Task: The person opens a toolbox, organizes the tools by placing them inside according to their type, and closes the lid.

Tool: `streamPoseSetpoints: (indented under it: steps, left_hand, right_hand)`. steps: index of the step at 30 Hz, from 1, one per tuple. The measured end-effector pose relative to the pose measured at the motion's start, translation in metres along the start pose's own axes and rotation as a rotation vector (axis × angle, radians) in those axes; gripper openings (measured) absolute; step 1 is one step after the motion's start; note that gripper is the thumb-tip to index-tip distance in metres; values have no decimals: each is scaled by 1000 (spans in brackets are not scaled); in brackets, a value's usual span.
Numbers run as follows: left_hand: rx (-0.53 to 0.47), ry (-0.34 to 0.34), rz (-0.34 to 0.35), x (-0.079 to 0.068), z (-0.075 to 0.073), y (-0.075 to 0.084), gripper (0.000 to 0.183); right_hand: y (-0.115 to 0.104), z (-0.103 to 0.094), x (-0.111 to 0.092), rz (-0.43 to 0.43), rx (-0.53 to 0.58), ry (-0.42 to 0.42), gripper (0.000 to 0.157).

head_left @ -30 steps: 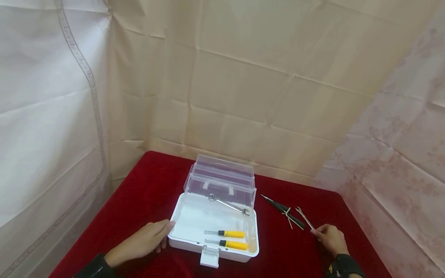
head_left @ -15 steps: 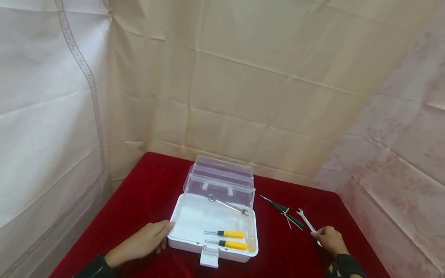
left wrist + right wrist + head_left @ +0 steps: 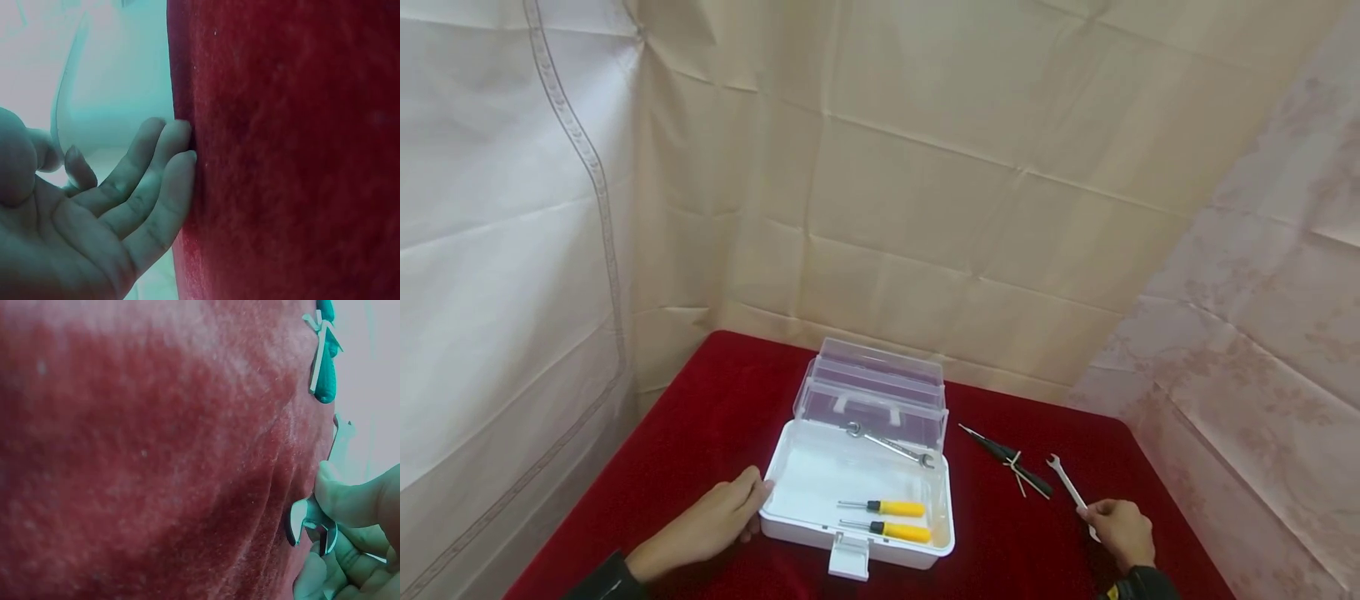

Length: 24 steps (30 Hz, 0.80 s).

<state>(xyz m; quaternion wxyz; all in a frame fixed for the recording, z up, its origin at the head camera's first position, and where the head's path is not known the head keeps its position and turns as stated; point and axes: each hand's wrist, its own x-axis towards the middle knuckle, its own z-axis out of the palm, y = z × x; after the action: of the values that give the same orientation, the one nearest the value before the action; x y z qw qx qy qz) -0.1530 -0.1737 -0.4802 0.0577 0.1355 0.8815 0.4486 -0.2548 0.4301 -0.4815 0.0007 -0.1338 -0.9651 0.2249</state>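
Right hand [image 3: 1122, 531], pinching a wrench [image 3: 1067, 484], has shifted slightly rightward while the left hand [image 3: 722, 517] grips the toolbox [image 3: 812, 479].

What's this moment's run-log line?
left hand: holding toolbox edge | right hand: pinching wrench | toolbox: open, two screwdrivers inside | dark-handled tool: on red cloth

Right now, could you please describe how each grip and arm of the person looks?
The left grip and right grip are bare hands without gloves. The left wrist band is black; the right wrist band is black too, with a small yellow patch. Whether these are straps or sleeve cuffs is hard to tell.
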Motion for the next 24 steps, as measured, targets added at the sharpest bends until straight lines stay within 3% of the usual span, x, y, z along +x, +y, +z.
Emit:
streamPoseSetpoints:
  steps: [6, 13, 24]
  left_hand:
    - [-34, 25, -16, -3, -2, 4, 25]
    - [-56, 22, 17, -3, -2, 3, 27]
    - [-67, 12, 26, -3, -2, 0, 29]
  right_hand:
    - [0, 1, -5, -4, 52, 68, 32]
    - [-6, 0, -10, 31, 141, 133, 36]
    - [-16, -1, -13, 113, 213, 110, 42]
